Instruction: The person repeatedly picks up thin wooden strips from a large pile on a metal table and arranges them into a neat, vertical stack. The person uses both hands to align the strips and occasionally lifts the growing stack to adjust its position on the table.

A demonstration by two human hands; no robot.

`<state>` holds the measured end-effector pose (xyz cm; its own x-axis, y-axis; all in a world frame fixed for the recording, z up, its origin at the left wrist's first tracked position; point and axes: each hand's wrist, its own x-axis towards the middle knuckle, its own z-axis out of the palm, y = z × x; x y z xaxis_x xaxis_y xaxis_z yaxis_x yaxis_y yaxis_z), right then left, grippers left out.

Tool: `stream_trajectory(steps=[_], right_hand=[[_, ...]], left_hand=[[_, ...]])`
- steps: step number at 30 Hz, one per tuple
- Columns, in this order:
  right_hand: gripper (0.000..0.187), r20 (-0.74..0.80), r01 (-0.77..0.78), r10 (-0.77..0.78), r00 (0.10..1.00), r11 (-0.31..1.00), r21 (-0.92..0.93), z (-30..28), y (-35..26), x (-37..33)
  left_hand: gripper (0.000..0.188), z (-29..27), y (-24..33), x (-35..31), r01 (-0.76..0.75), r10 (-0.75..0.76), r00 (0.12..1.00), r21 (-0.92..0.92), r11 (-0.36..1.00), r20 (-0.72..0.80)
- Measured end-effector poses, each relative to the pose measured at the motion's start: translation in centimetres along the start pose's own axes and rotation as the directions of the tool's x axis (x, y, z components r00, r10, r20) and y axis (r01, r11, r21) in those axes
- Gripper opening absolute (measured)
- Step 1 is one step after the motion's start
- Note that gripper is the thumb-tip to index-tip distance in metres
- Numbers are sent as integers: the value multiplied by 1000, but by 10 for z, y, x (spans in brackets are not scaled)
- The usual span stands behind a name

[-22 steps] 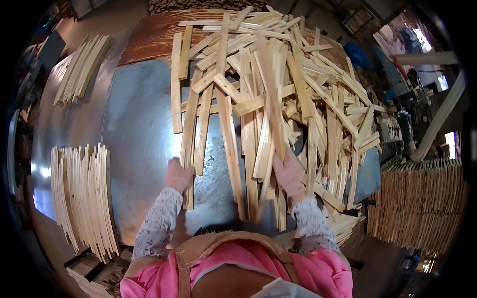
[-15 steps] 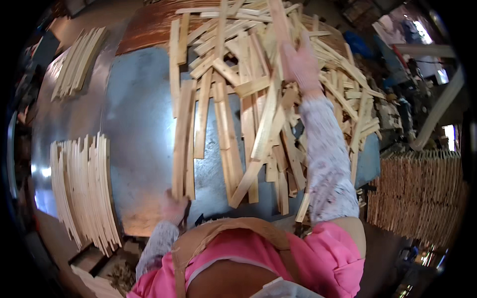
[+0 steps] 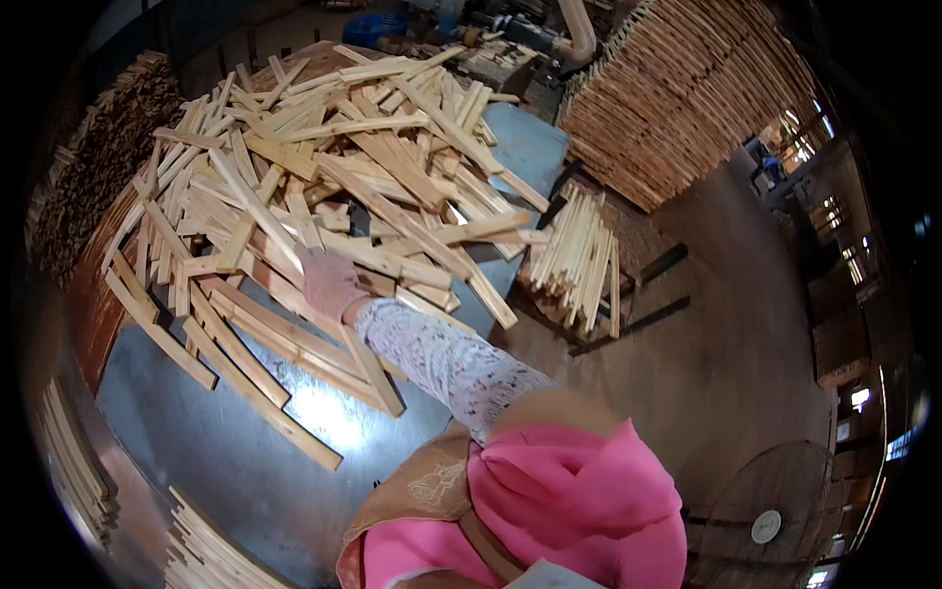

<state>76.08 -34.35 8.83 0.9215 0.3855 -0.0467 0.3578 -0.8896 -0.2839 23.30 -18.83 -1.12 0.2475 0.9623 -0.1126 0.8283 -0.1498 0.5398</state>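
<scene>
My right hand (image 3: 332, 282) reaches into a heap of loose wooden strips (image 3: 397, 167) on the metal table. Its fingers are closed around the near end of a pale wooden strip (image 3: 257, 208), which points away to the far left across the heap. Part of the grip is hidden behind the back of the hand. Other strips lie crossed at many angles under and around it. Several longer strips (image 3: 263, 398) stick out over the bare metal toward me. My left hand is out of view.
The metal tabletop (image 3: 167, 393) shows at the near left, with neat rows of strips (image 3: 211, 545) beside it. A smaller bundle (image 3: 579, 255) rests on a low stand right of the table. A tall stack (image 3: 677, 98) rises behind it. A fan (image 3: 765, 525) stands at the lower right.
The view has swung right, bringing the tall stack, the floor and the fan into sight. My left hand has left the view. My right hand, earlier on a reddish plank, is now at a pale strip.
</scene>
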Motion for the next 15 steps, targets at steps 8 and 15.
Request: stream_trajectory(steps=[8,15], right_hand=[[45,134,109,-460,878,464,879,29,-89,-239],[84,-371,136,-75,926,981,141,46,-16,-188]], left_hand=[[44,4,114,24,-407,566,793,-496,767,225],[59,-18,13,15,-38,48,993,-94,995,112]])
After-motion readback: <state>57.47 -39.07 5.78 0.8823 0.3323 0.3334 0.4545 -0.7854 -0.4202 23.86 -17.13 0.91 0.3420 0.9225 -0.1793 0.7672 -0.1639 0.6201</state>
